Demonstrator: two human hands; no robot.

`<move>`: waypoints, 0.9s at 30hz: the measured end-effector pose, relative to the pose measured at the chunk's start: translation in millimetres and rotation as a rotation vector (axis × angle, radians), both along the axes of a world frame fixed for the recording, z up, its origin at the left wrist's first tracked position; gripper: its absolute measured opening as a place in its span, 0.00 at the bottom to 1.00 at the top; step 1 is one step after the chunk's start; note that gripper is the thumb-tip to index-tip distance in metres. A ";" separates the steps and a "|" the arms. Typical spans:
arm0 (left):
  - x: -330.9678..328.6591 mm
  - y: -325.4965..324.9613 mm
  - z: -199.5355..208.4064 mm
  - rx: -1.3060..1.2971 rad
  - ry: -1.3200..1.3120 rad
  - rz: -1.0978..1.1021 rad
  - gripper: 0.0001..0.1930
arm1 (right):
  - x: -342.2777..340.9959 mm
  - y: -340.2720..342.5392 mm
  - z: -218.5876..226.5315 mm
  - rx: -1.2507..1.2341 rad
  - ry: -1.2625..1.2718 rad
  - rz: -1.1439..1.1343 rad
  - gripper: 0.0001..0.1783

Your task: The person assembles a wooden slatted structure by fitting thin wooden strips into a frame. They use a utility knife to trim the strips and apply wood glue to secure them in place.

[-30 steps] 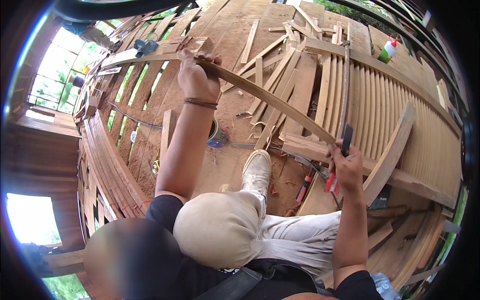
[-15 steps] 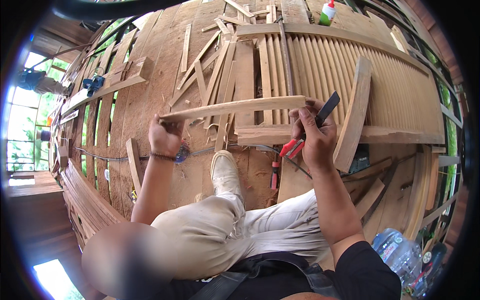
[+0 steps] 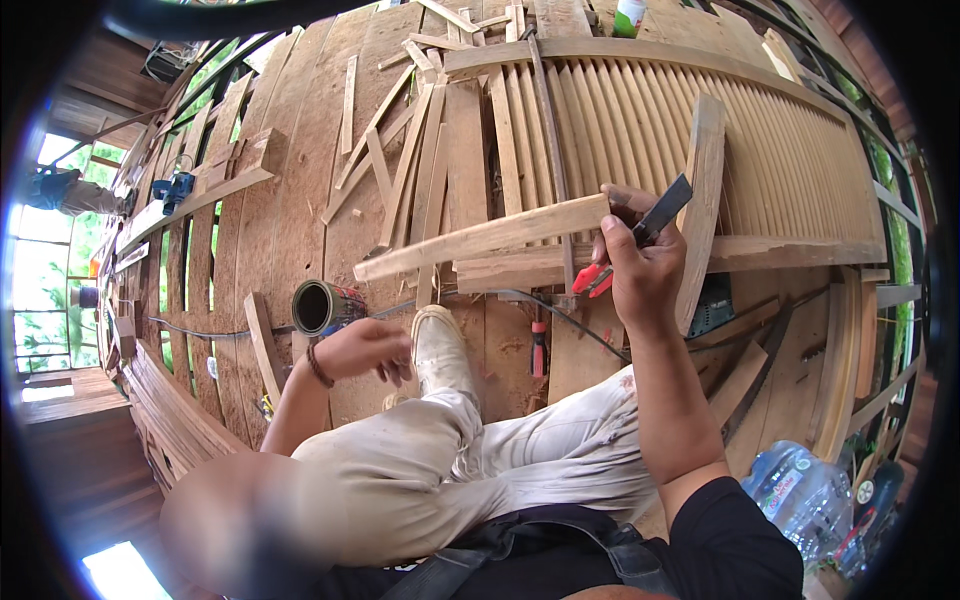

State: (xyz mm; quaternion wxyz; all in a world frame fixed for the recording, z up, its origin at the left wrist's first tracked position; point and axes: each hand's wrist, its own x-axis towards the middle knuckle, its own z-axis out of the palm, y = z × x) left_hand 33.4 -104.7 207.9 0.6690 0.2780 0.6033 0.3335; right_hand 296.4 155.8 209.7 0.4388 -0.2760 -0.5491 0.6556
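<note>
Underfoot, a plank floor (image 3: pixel 300 120), dusted with sawdust and small chips. Toward the right edge of this floor, a wide slatted panel (image 3: pixel 640 130) in a wooden frame. Along the left edge, a stack of long boards (image 3: pixel 180 410). To the left of the panel's left edge, up toward the far edge of the floor, loose wood pieces (image 3: pixel 405 170) in a heap. Across the panel, near its left edge, a dark metal bar (image 3: pixel 550 130); over its near edge, a thick board (image 3: pixel 703 190). At the floor's near right corner, a clear water jug (image 3: pixel 800 495).

Above the panel's near left corner, a wooden strip (image 3: pixel 480 240), lifted, with left end lower. On the floor, left of that same corner, an open can (image 3: pixel 347 305).

In the right hand (image 3: pixel 645 260), thumb and fingers pinching the strip's right end, and gripping also a flat tool (image 3: pixel 664 208) with dark blade and red handle. Near the can and a pale shoe (image 3: pixel 440 345), the left hand (image 3: pixel 362 350), slightly blurred, fingers loosely spread and bent; whether touching the shoe, cannot tell. Just before the panel's near edge, a red-and-black screwdriver (image 3: pixel 539 350).
</note>
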 end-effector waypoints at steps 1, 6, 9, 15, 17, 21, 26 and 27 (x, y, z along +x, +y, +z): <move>15.6 9.1 20.3 0.029 0.213 -0.202 0.18 | 0.3 -2.0 1.1 0.014 -0.003 0.027 0.15; 53.8 99.2 59.8 0.691 0.733 -0.010 0.21 | -0.8 -19.1 0.1 0.064 0.045 0.247 0.14; 69.3 108.2 41.6 0.358 -0.076 0.028 0.26 | -3.3 -32.1 4.0 0.072 -0.042 0.255 0.13; 90.9 99.8 33.7 0.332 -0.008 0.151 0.28 | -1.3 -33.6 14.7 0.132 -0.149 0.355 0.19; 91.8 96.8 44.8 0.391 0.223 0.152 0.26 | 3.7 -34.3 11.1 0.180 -0.180 0.345 0.17; 88.9 88.2 57.8 0.364 0.581 0.160 0.22 | 2.3 -39.7 31.9 0.637 -0.458 0.295 0.05; 89.1 87.7 70.7 0.413 0.813 0.093 0.19 | -6.7 -38.1 24.2 0.971 -0.330 0.133 0.10; 90.0 88.3 70.3 0.414 0.798 0.104 0.18 | -7.2 -38.1 21.7 1.007 -0.325 0.117 0.11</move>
